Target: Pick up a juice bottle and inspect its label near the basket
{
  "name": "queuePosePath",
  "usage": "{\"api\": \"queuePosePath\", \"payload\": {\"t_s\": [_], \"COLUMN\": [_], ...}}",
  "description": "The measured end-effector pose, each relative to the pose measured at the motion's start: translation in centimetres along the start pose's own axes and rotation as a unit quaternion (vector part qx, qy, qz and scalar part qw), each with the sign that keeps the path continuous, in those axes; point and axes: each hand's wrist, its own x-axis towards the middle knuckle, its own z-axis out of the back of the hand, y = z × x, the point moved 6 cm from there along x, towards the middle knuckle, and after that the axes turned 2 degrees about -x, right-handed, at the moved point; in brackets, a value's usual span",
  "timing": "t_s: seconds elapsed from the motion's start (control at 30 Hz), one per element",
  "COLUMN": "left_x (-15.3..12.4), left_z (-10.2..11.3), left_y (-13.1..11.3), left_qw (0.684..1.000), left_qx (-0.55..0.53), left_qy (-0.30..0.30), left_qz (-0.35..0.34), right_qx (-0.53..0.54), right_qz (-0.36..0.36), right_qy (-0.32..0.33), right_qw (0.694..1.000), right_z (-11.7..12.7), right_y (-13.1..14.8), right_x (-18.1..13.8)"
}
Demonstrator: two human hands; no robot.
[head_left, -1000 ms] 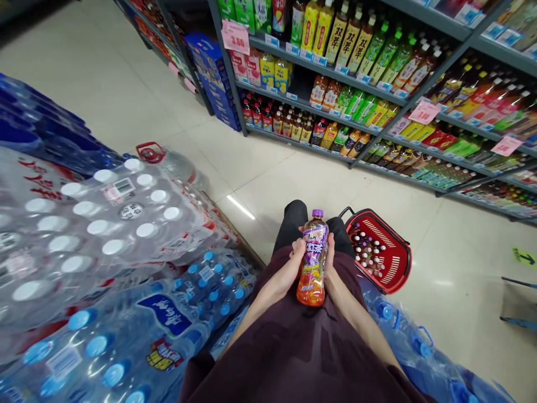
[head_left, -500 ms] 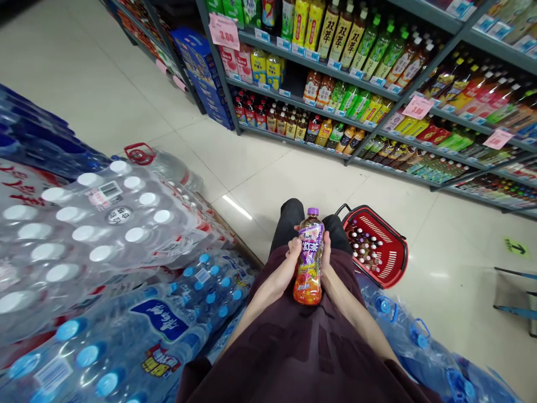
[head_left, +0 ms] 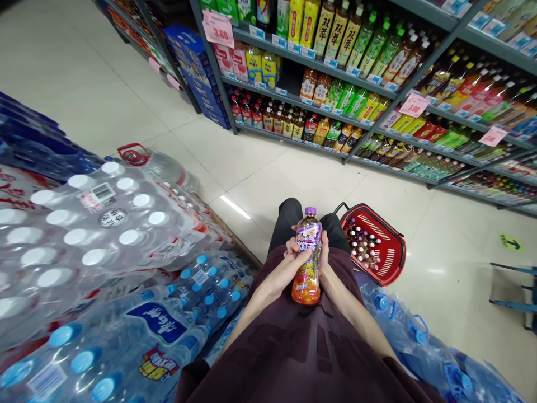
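Note:
A bottle of iced tea with a purple cap and purple label stands over my lap, its label facing me. My left hand grips its left side, with the thumb lying across the label. Around the right side is my right hand, its fingers partly hidden behind the bottle. Beside my right knee, a red shopping basket on the floor holds several small bottles with white, purple and dark caps.
Shrink-wrapped water bottles are stacked at my left, under and beside white-capped packs. More large water bottles lie at my right. Across the tiled floor stands a drinks shelf. A blue-framed object is at the right edge.
My left thumb has moved from the bottle's edge onto the front of its label. The bottle stays over my lap in both hands. The view has shifted slightly.

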Motion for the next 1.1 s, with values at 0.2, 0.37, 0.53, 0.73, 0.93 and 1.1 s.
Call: {"api": "queuePosePath", "payload": {"t_s": [0.2, 0.37, 0.53, 0.73, 0.93, 1.1], "left_x": [-1.1, -1.6, -1.7, -1.4, -1.2, -1.7], "left_z": [-1.4, -1.7, -1.0, -0.2, 1.0, 0.6], "left_y": [-1.0, -1.7, -3.2, -4.3, -4.1, -4.0], "left_qw": [0.997, 0.998, 0.989, 0.949, 0.965, 0.990], "left_qx": [-0.069, -0.023, 0.115, 0.285, 0.205, 0.096], "left_qy": [0.021, 0.058, 0.072, -0.010, -0.059, 0.015], "left_qz": [0.024, 0.008, -0.063, -0.135, -0.155, -0.106], "right_qx": [0.006, -0.005, -0.042, -0.103, -0.011, 0.076], "right_qz": [0.030, 0.041, 0.069, 0.183, 0.154, 0.102], "right_qy": [0.025, 0.055, 0.061, -0.006, -0.030, -0.021], "right_qw": [0.999, 0.998, 0.995, 0.978, 0.988, 0.992], "right_z": [0.0, -1.3, -2.2, -2.3, -2.5, -2.3], "right_y": [0.3, 1.6, 4.0, 7.8, 8.8, 8.7], "right_x": [0.0, -0.1, -0.8, -1.2, -1.2, -1.3]}}
